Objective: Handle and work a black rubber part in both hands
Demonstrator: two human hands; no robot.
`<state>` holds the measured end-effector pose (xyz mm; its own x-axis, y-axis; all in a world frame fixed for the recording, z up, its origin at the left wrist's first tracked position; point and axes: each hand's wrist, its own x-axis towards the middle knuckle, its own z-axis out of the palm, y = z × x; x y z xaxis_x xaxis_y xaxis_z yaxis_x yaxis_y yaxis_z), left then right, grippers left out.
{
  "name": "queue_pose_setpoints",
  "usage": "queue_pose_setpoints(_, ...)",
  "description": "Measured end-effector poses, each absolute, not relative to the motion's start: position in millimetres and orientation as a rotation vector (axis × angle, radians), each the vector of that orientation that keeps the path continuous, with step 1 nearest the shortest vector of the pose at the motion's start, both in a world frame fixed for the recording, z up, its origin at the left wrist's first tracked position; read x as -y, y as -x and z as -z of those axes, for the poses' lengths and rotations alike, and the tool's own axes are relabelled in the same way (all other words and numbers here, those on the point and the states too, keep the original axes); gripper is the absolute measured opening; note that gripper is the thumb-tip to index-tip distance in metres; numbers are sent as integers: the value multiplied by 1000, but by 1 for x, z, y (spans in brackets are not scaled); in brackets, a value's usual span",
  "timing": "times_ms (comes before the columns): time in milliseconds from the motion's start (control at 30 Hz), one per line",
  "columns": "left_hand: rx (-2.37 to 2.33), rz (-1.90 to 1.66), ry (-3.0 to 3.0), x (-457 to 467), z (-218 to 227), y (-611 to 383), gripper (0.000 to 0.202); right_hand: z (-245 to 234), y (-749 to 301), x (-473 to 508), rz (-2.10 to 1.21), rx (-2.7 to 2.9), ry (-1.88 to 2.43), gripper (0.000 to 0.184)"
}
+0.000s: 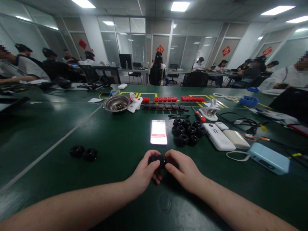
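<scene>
Near the front middle of the table, my left hand grips a small black cylindrical part, its thumb laid along the top. My right hand pinches the right end of that part between bent fingers and thumb. Fingers hide much of its underside. Beyond my right hand lies a cluster of several black ring-shaped parts, resembling small wheels. Two similar black parts rest together on the left. Straight ahead of my hands lies a phone with a bright screen.
A metal bowl with small brass-coloured pieces stands back left beside a white holder. Red trays line the back. On the right are a red screwdriver, white power bank, light-blue box and cables. Other people sit beyond.
</scene>
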<state>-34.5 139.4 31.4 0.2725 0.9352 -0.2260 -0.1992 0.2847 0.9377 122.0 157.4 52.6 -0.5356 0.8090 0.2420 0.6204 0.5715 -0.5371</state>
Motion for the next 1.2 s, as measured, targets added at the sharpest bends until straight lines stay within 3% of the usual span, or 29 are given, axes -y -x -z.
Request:
queue_pose_setpoints(133, -952, -936, -988, -140, -29, 35, 29, -51, -122, -160, -549, 2356, 1111, 10)
queue_pose_setpoints(400, -973, -960, -963, -140, -29, 35, 24, -52, -121, -153, -442, 2331, 992, 29)
queue_pose_setpoints(633, -933, -953, -969, -141, -30, 36, 34, -52, -121, -158, -527, 2401, 1146, 13)
queue_pose_setpoints(833, -952, -944, -931, -142, -29, 33, 30, -52, -121, -155, -548, 2363, 964, 34)
queue_pose_setpoints(1133, -939, -954, -939, -141, -31, 35, 34, -52, -119, -156, -503, 2420, 1175, 13)
queue_pose_setpoints(1200, -962, -935, -932, -142, -33, 34, 32, -53, -119, -155, -509, 2417, 1102, 24)
